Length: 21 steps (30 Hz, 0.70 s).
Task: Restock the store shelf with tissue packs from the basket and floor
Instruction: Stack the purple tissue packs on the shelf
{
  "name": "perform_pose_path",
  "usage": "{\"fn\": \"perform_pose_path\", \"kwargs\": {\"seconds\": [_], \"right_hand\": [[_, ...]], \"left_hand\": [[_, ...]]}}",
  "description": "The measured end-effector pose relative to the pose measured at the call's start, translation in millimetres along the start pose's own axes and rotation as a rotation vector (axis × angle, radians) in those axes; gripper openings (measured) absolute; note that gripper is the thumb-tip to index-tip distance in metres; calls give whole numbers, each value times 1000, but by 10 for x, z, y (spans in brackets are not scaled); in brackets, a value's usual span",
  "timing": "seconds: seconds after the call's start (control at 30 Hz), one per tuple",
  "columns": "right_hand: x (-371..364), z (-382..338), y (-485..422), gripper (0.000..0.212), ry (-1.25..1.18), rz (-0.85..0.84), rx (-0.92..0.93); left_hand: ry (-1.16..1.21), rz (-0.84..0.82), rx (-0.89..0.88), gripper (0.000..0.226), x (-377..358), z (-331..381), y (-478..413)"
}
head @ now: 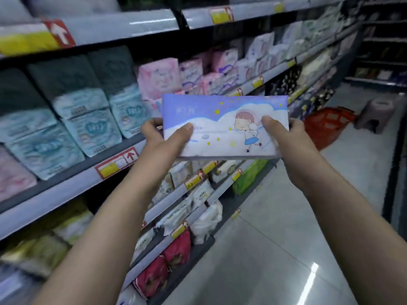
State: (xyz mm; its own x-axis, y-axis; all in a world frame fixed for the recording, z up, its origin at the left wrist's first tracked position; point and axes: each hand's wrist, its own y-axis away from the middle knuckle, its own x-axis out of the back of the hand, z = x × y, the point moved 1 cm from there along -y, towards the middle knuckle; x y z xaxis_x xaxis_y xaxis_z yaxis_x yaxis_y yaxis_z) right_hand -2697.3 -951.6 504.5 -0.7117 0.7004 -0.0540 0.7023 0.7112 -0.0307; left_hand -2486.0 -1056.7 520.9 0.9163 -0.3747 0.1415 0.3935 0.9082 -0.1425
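Observation:
I hold a flat tissue pack (pixel 222 119), purple and white with a cartoon girl, out in front of me at chest height. My left hand (pixel 164 139) grips its left end, thumb on top. My right hand (pixel 284 135) grips its right end the same way. The pack hangs in the aisle just off the store shelf (pixel 123 159), level with the row of pink and blue packs. A red basket (pixel 328 126) stands on the floor further down the aisle, behind the pack.
Shelves full of packs run along the left, with several tiers below my arms. A grey stool (pixel 378 113) sits past the basket. A green pack (pixel 251 175) lies at the shelf foot. Grey tiled floor (pixel 286 238) stretches on the right.

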Motion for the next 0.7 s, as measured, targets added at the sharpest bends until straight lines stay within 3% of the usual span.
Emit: {"fn": "perform_pose_path", "kwargs": {"seconds": [0.17, 0.27, 0.5, 0.7], "right_hand": [[-443, -415, -130, 66, 6, -239, 92], [-742, -656, -96, 83, 1, -365, 151], [-1473, -1194, 80, 49, -118, -546, 301], [-2133, -1509, 110, 49, -198, -720, 434]], "left_hand": [[-36, 235, -100, 58, 405, 414, 191], [-56, 386, -163, 58, 666, 669, 305], [-112, 589, -265, 85, 1256, 1154, 612], [-235, 735, -345, 56, 1756, 1456, 600]]}}
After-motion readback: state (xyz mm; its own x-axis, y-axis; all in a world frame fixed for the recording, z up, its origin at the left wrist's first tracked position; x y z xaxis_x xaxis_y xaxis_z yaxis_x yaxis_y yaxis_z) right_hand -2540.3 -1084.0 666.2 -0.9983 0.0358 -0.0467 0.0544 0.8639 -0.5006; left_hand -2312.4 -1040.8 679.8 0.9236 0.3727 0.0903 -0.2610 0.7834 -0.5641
